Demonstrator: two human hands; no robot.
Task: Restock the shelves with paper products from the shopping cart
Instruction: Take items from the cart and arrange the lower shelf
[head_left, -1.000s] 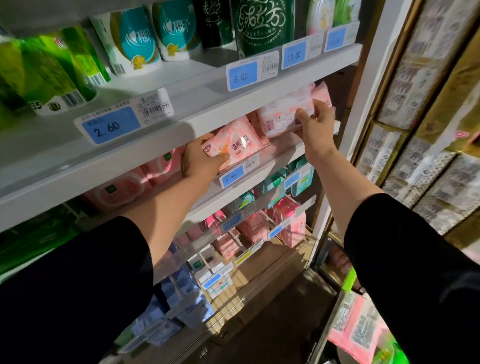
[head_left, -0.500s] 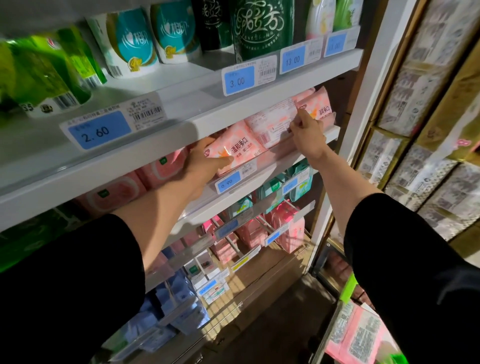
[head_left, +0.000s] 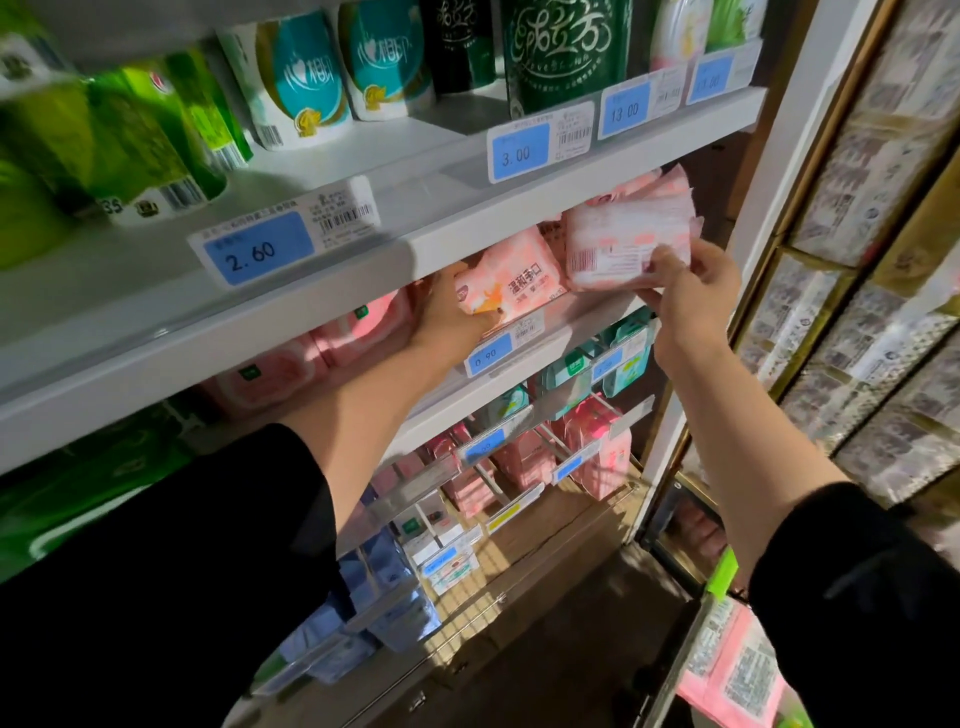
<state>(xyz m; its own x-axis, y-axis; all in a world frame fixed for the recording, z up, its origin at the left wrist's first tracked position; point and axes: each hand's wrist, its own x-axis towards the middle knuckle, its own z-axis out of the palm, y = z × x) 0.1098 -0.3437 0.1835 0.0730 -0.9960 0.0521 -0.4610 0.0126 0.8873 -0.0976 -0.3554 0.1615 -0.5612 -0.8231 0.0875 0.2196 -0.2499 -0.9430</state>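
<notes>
Two hands work at the second shelf (head_left: 524, 358). Right hand (head_left: 691, 291) pinches a stack of pink tissue packs (head_left: 631, 234) by its lower corner, barcode side outward, at the shelf's right end. Left hand (head_left: 452, 317) grips a pink pack (head_left: 511, 283) just beside the stack, thumb on its front. More pink packs (head_left: 737, 675) lie in the cart at lower right.

Head-worn camera looks forward and slightly down, apparently close to shelves (head_left: 467, 228).
</notes>
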